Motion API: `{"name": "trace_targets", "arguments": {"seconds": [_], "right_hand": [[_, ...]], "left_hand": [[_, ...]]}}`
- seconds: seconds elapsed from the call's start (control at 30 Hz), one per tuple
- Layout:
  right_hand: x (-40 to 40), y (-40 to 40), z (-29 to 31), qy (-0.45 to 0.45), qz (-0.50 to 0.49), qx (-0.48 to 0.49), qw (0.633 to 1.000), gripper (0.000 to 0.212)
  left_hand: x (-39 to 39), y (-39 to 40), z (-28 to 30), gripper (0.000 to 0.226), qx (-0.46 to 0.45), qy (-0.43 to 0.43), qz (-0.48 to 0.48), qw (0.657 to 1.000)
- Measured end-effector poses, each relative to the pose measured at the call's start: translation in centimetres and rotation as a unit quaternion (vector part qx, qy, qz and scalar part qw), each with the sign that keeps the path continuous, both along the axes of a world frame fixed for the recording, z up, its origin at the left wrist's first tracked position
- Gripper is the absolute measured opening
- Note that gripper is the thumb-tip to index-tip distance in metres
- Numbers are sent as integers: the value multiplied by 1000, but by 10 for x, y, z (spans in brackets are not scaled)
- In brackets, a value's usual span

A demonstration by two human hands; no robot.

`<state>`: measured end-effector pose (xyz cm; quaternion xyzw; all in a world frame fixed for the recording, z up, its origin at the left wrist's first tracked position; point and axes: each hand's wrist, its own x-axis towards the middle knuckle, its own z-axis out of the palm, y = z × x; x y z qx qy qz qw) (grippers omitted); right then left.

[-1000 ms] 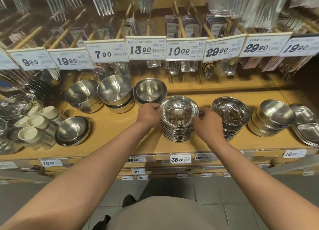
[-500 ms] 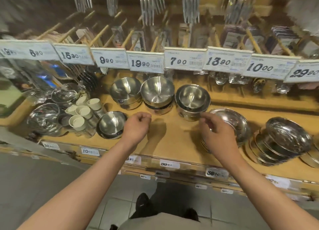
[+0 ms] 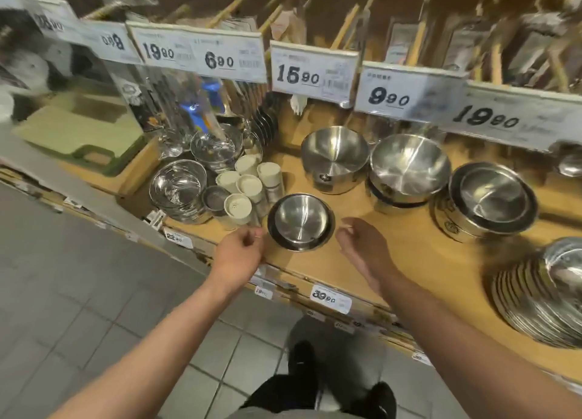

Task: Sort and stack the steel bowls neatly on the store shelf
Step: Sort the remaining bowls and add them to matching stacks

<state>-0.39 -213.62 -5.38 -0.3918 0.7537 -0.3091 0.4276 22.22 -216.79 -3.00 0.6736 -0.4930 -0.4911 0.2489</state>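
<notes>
Small bowl [image 3: 300,222]: alone at the shelf [image 3: 406,261] front, likely next to stack.
Left hand [image 3: 239,255]: loosely curled, empty.
Right hand [image 3: 362,245]: relaxed, empty, flanking the bowl.

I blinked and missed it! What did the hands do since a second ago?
Both hands let go of the tall bowl stack on the right and moved left along the shelf. Now the left hand and right hand sit on either side of the small front bowl, with fingers loosely curled and not touching it. The bowls themselves stayed where they were.
</notes>
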Motion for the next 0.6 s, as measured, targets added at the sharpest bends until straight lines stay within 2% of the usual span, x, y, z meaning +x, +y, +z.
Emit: {"name": "trace_targets", "arguments": {"seconds": [0.03, 0.17, 0.27, 0.37, 0.47, 0.6], "right_hand": [[6, -9, -4, 15, 5, 2, 1000, 14], [21, -39, -21, 38, -25, 29, 999, 31], [24, -52, -30, 100, -17, 76, 992, 45], [22, -54, -31, 103, -25, 87, 991, 34], [19, -54, -19, 121, -9, 84, 989, 33], [9, -51, 8, 123, -9, 73, 990, 19]], "left_hand": [[3, -2, -2, 13, 0, -2, -7, 1000], [12, -10, -12, 13, 3, -10, -27, 1000], [15, -13, -21, 12, 8, -21, -24, 999], [15, -13, -28, 15, 25, -23, -19, 999], [6, -15, -29, 15, 52, -32, -28, 998], [-12, -20, -30, 9, 51, -99, -57, 992]]}}
